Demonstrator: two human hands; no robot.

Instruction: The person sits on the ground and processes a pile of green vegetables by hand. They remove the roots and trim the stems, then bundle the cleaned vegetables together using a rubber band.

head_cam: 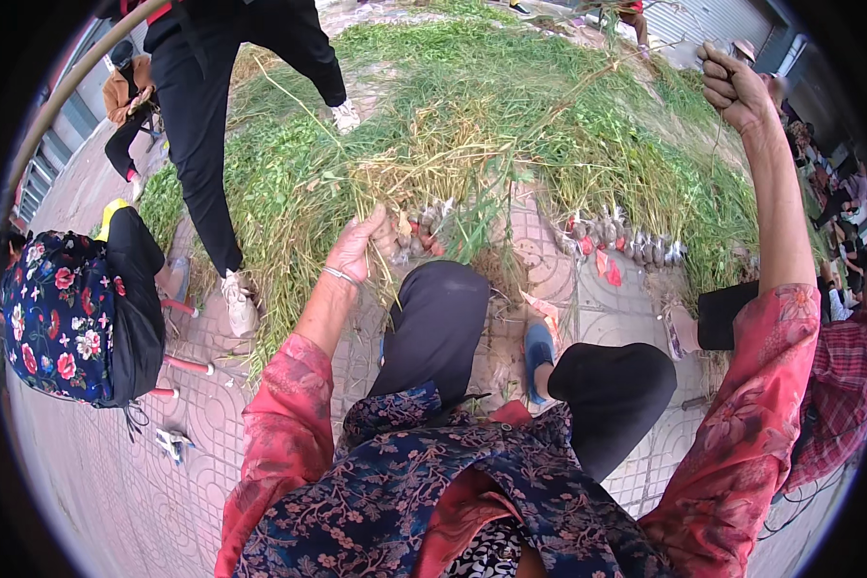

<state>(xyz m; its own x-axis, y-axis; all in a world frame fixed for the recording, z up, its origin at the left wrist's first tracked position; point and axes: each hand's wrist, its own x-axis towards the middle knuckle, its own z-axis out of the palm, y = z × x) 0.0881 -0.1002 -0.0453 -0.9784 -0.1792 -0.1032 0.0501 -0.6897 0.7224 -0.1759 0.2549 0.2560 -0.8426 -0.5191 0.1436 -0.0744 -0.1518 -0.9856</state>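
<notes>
My left hand (357, 249) grips thin green and yellowed plant stems (386, 180) in front of my knee. Their leafy tops spread away from me. High at the right, my right hand (737, 87) is raised in a fist around a thin strand (717, 137), part of which dangles below it. Whether that strand is string or a plant stem is unclear. Beyond my left hand lie root balls (423, 231) wrapped in clear plastic, with red pieces among them. A loose clump of dry roots (502, 271) rests on the paving between my legs.
A broad heap of cut-looking green plants (433, 87) covers the ground ahead. More bagged roots (621, 238) line its near edge at right. One person (195, 130) stands close on the left; another sits on a red-legged stool (188, 365). A plaid-clad person (838, 397) is at right.
</notes>
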